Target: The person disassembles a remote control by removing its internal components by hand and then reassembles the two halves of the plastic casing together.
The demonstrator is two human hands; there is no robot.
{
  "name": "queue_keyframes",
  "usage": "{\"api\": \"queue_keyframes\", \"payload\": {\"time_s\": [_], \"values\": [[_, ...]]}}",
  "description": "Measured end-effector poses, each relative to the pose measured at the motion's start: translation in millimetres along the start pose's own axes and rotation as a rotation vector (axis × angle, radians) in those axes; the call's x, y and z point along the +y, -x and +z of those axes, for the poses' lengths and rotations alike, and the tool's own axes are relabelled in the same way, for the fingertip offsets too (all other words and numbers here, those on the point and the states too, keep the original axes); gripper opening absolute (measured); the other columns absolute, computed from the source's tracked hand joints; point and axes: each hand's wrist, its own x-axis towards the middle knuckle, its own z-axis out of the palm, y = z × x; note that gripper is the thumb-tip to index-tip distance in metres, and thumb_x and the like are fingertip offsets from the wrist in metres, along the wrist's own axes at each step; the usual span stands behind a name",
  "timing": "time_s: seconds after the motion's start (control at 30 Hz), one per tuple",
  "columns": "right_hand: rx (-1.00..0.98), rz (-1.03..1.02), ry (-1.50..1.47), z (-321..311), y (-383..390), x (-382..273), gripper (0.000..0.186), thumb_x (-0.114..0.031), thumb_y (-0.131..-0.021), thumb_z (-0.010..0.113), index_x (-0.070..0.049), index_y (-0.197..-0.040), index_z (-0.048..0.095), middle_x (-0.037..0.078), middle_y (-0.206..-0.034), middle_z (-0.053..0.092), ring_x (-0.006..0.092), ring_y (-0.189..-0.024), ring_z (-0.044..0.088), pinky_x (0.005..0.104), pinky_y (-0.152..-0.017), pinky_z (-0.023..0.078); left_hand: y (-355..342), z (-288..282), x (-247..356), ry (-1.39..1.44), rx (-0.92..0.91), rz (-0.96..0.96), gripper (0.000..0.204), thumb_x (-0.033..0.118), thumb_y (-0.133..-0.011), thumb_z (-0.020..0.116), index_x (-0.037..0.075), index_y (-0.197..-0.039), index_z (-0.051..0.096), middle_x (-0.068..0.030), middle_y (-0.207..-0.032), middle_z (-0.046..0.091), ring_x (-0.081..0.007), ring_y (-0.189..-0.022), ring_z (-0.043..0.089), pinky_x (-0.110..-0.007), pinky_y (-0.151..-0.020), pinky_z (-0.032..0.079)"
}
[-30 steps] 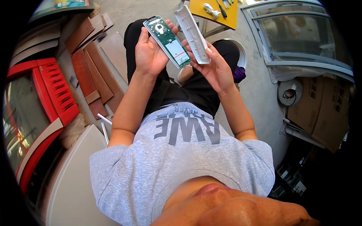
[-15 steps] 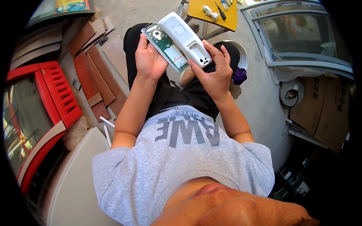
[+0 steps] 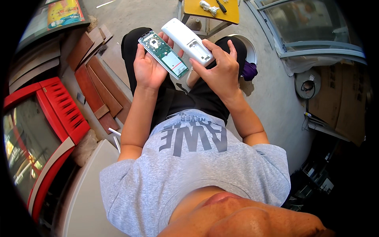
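My left hand point(image 3: 151, 71) holds the open half of a remote control point(image 3: 164, 54), its green circuit board facing up with a pale screen panel at the near end. The fingers pass under it and the thumb lies along its left edge. In my right hand point(image 3: 221, 73) is the white back cover point(image 3: 185, 39) of the remote, gripped by its near end between thumb and fingers. An uncovered battery recess shows in the cover. The two halves are apart, side by side over my lap, the cover slightly higher up on the right.
Ahead stands a yellow stool point(image 3: 231, 15) with a screwdriver point(image 3: 222, 6) and a bundled white cable point(image 3: 208, 7) on it. Wooden boards point(image 3: 100, 85) lie on the floor at left, near a red-framed panel point(image 3: 65, 106). At right are a glazed frame point(image 3: 316, 27) and cardboard point(image 3: 335, 98).
The back cover has come away from the circuit-board half, leaving a gap between them. Both hands have shifted slightly left in the picture, and the stool sits higher in view.
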Motion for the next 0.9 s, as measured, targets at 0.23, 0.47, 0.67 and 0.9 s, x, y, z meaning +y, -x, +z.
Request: {"api": "queue_keyframes", "payload": {"time_s": [0.23, 0.47, 0.67, 0.9], "values": [[-0.027, 0.0, 0.021, 0.3, -1.7, 1.0, 0.052, -0.026, -0.072, 0.085, -0.002, -0.115, 0.07, 0.013, -0.1, 0.075, 0.0254, -0.085, 0.073, 0.0531, -0.112, 0.035, 1.4, -1.8, -1.5, -0.002, 0.022, -0.008, 0.071, 0.056, -0.107, 0.018, 0.003, -0.15, 0.036, -0.0115, -0.153, 0.044, -0.0281, -0.137, 0.046, -0.065, -0.114, 0.03], [-0.048, 0.022, 0.029, 0.2, -3.9, 2.0, 0.053, -0.03, -0.072, 0.084, -0.001, -0.114, 0.07, 0.013, -0.099, 0.075, 0.0261, -0.085, 0.073, 0.0533, -0.111, 0.036, 1.5, -3.2, -0.7, 0.007, 0.084, -0.016, 0.069, 0.057, -0.106, 0.02, 0.004, -0.147, 0.04, -0.0103, -0.149, 0.048, -0.0273, -0.135, 0.048, -0.065, -0.114, 0.029], [-0.067, -0.013, 0.017, 2.0, -4.3, 2.7, 0.052, -0.03, -0.08, 0.078, -0.001, -0.121, 0.065, 0.014, -0.096, 0.074, 0.0256, -0.081, 0.072, 0.0536, -0.106, 0.041, 3.3, -0.4, -0.9, -0.002, 0.077, -0.001, 0.068, 0.056, -0.106, 0.021, 0.004, -0.145, 0.043, -0.0104, -0.146, 0.05, -0.0275, -0.132, 0.05, -0.065, -0.114, 0.029], [-0.303, 0.799, -1.56, 2.0, -2.6, 30.1, 0.051, -0.039, -0.109, 0.039, 0.0, -0.138, 0.053, 0.02, -0.115, 0.07, 0.021, -0.097, 0.071, 0.0378, -0.098, 0.052, 3.2, 10.8, 1.2, 0.01, -0.032, -0.01, 0.064, 0.048, -0.107, 0.025, 0.0, -0.146, 0.044, -0.0158, -0.143, 0.055, -0.0306, -0.132, 0.051, -0.061, -0.119, 0.023]]}}
